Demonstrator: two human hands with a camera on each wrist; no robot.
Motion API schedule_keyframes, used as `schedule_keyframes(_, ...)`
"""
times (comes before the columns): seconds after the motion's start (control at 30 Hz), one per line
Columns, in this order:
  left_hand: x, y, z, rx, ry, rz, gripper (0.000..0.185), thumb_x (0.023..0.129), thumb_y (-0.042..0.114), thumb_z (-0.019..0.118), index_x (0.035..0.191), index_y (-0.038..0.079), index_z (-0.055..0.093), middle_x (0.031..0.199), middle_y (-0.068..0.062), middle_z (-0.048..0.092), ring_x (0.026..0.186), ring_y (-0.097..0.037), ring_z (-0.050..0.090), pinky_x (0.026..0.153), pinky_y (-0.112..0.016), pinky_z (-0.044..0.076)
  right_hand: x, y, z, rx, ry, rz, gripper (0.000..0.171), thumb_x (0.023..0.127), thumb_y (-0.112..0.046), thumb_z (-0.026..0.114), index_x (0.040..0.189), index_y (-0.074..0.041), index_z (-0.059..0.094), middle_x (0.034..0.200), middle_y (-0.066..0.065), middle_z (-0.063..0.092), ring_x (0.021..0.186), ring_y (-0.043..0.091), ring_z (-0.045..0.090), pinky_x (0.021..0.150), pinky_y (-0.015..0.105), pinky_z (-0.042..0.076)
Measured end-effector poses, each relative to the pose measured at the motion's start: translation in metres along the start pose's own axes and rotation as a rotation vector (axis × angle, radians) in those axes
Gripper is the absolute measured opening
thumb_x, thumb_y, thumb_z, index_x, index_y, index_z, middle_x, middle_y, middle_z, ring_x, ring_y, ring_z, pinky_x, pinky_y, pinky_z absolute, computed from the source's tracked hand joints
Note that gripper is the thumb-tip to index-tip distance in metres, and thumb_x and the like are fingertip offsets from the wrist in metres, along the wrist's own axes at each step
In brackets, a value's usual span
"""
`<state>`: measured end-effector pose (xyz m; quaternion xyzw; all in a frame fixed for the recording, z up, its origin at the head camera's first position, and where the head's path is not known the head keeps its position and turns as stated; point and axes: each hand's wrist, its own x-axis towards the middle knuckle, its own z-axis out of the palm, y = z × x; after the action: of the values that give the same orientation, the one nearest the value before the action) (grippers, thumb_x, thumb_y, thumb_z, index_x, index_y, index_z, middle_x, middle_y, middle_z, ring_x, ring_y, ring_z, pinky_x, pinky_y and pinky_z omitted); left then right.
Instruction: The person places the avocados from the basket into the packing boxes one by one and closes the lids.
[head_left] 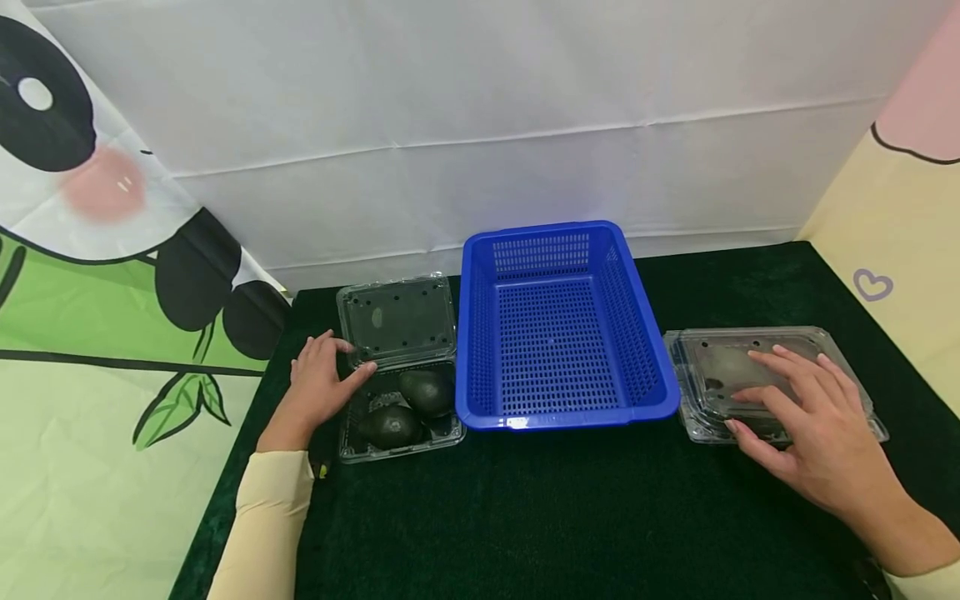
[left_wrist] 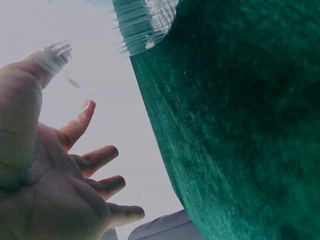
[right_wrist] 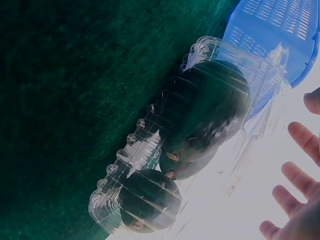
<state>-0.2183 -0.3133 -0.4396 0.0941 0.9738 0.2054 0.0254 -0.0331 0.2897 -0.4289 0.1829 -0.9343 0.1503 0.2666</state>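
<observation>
At the left, a clear plastic clamshell box (head_left: 401,454) lies with its lid (head_left: 405,321) folded back. Two dark green avocados (head_left: 426,392) sit inside it. Beside the hinge, my left hand (head_left: 321,387) spreads its fingers; in the left wrist view its thumb (left_wrist: 45,62) meets clear plastic at the tip. Over on the right is a second clamshell box (head_left: 750,337), its lid down. Dark avocados (right_wrist: 210,110) show through its wall in the right wrist view. My right hand (head_left: 821,437) is over that lid with fingers apart; whether they touch it I cannot tell.
A blue perforated plastic basket (head_left: 566,417) with nothing in it stands between the two boxes. Dark green cloth (head_left: 570,517) covers the table. A white sheet (head_left: 450,108) hangs behind, and printed cartoon cloths (head_left: 75,400) flank the sides.
</observation>
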Motion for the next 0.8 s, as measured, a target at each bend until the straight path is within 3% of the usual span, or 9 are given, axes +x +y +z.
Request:
schedule_keyframes(0.13, -0.004, 0.002, -0.004, -0.017, 0.072, 0.041, 0.060, 0.103, 0.050, 0.059, 0.129, -0.002, 0.048, 0.162, -0.035, 0.019, 0.150, -0.057, 0.007, 0.109, -0.082, 0.007, 0.000, 0.000, -0.001, 0.001, -0.003, 0.000, 0.067, 0.099, -0.070, 0.042, 0.097, -0.010, 0.072, 0.143, 0.025, 0.050, 0.143, 0.048, 0.036, 0.121, 0.067, 0.010)
schedule_keyframes(0.37, -0.014, 0.010, -0.015, -0.052, 0.261, 0.105, 0.057, 0.103, 0.047, 0.059, 0.130, -0.002, 0.054, 0.165, -0.030, 0.019, 0.153, -0.052, 0.004, 0.112, -0.080, 0.004, 0.000, -0.001, -0.001, 0.007, -0.008, 0.005, 0.069, 0.099, -0.071, 0.042, 0.097, -0.009, 0.072, 0.143, 0.026, 0.050, 0.143, 0.048, 0.035, 0.121, 0.067, 0.009)
schedule_keyframes(0.57, -0.025, 0.020, -0.028, -0.087, 0.384, 0.170, 0.050, 0.105, 0.042, 0.057, 0.133, 0.000, 0.058, 0.165, -0.024, 0.027, 0.155, -0.046, 0.007, 0.117, -0.074, -0.001, 0.000, -0.001, 0.000, 0.017, -0.004, -0.001, 0.068, 0.099, -0.070, 0.043, 0.098, -0.009, 0.072, 0.143, 0.026, 0.050, 0.145, 0.047, 0.033, 0.121, 0.067, 0.008)
schedule_keyframes(0.7, -0.031, 0.027, -0.036, -0.112, 0.483, 0.211, 0.045, 0.110, 0.040, 0.048, 0.117, 0.000, 0.067, 0.157, -0.022, 0.042, 0.154, -0.045, 0.017, 0.117, -0.074, 0.002, 0.001, -0.001, -0.001, 0.016, 0.002, -0.005, 0.068, 0.099, -0.071, 0.043, 0.097, -0.009, 0.072, 0.142, 0.026, 0.050, 0.145, 0.047, 0.034, 0.121, 0.067, 0.009)
schedule_keyframes(0.8, -0.035, 0.030, -0.040, -0.131, 0.559, 0.233, 0.058, 0.112, 0.044, 0.038, 0.098, -0.001, 0.072, 0.148, -0.021, 0.055, 0.151, -0.045, 0.026, 0.116, -0.075, 0.003, 0.002, -0.001, -0.001, 0.015, 0.006, -0.008, 0.068, 0.099, -0.071, 0.043, 0.096, -0.009, 0.072, 0.142, 0.026, 0.050, 0.144, 0.047, 0.035, 0.121, 0.067, 0.009)
